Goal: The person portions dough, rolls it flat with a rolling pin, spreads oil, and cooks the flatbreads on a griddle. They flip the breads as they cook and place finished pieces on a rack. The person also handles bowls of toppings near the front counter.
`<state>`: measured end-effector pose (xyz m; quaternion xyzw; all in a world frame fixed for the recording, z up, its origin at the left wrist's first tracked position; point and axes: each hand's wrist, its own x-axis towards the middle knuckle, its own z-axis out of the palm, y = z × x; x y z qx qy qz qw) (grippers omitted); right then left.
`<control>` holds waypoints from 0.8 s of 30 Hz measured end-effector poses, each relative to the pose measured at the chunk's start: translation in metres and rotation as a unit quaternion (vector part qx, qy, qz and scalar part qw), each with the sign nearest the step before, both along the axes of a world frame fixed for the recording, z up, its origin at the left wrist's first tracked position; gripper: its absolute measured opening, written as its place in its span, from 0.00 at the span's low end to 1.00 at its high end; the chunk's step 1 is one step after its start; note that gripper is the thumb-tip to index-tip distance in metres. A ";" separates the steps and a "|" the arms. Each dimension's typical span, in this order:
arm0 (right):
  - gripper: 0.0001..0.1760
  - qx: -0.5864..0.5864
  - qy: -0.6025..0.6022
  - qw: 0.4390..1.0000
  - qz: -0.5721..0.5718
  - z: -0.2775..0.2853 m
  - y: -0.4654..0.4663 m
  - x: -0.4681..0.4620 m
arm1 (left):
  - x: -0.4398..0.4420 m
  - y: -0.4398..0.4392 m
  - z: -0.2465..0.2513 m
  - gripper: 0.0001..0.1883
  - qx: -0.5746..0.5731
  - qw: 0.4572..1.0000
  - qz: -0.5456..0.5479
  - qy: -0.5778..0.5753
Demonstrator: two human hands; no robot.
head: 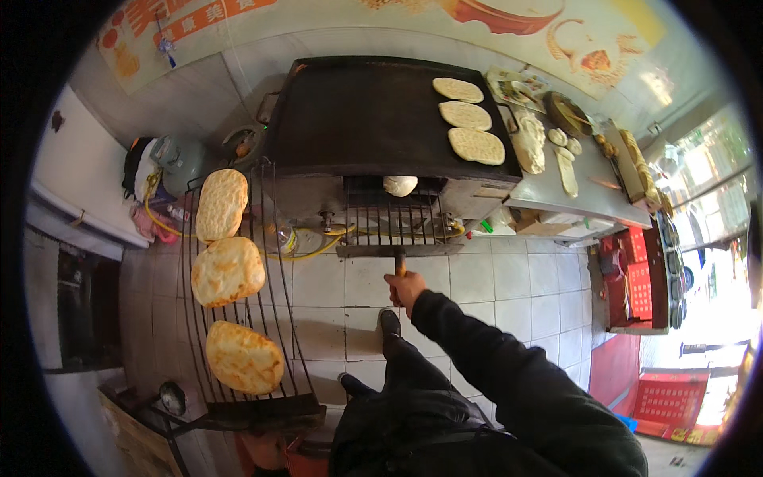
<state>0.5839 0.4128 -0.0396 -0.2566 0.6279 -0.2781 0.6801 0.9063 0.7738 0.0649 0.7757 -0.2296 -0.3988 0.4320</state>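
Observation:
My right hand (408, 288) is closed around the wooden handle (400, 261) of a metal drawer rack (390, 251) that is pulled part way out from under a large black griddle (357, 119). A pale round piece of dough (400, 185) shows at the opening of the compartment. Three flat pale breads (477, 146) lie along the griddle's right side. To the left, three browned flatbreads (245, 356) rest on a long wire rack (258, 322). My left hand is out of view.
A metal counter (554, 194) at the right bears a large lump of dough (530, 142), smaller dough pieces and a bowl (567, 114). A gas cylinder (179, 160) stands at the left, with a yellow hose (319, 251) running below the griddle. Red boxes (639, 271) stand far right.

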 end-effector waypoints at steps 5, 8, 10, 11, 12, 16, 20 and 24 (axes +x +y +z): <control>0.15 -0.002 -0.026 1.000 0.001 -0.005 -0.094 0.003 | -0.053 -0.064 0.073 0.21 -0.066 0.867 -0.229 -0.437; 0.17 -0.001 -0.032 0.999 0.004 -0.003 -0.147 0.025 | -0.057 -0.001 0.000 0.36 -0.087 0.990 0.101 0.037; 0.17 -0.016 -0.042 0.999 0.004 -0.013 -0.180 0.006 | -0.068 -0.016 0.005 0.35 -0.089 0.993 0.067 0.041; 0.17 -0.021 -0.058 0.998 -0.003 -0.019 -0.194 -0.008 | -0.072 -0.023 0.007 0.35 -0.095 0.993 0.046 0.045; 0.17 -0.023 -0.079 0.997 -0.006 -0.023 -0.198 -0.016 | -0.074 -0.019 0.001 0.34 -0.109 0.991 0.050 0.055; 0.20 -0.033 -0.084 0.996 0.027 -0.004 -0.136 0.010 | -0.051 0.044 -0.036 0.30 -0.034 0.935 -0.149 -0.322; 0.22 0.054 -0.026 0.987 0.148 -0.038 -0.054 -0.079 | -0.046 0.048 -0.043 0.22 -0.052 0.894 -0.226 -0.383; 0.17 0.188 0.034 0.976 0.101 -0.084 0.078 -0.176 | -0.056 0.045 -0.028 0.14 -0.075 0.995 -0.060 -0.040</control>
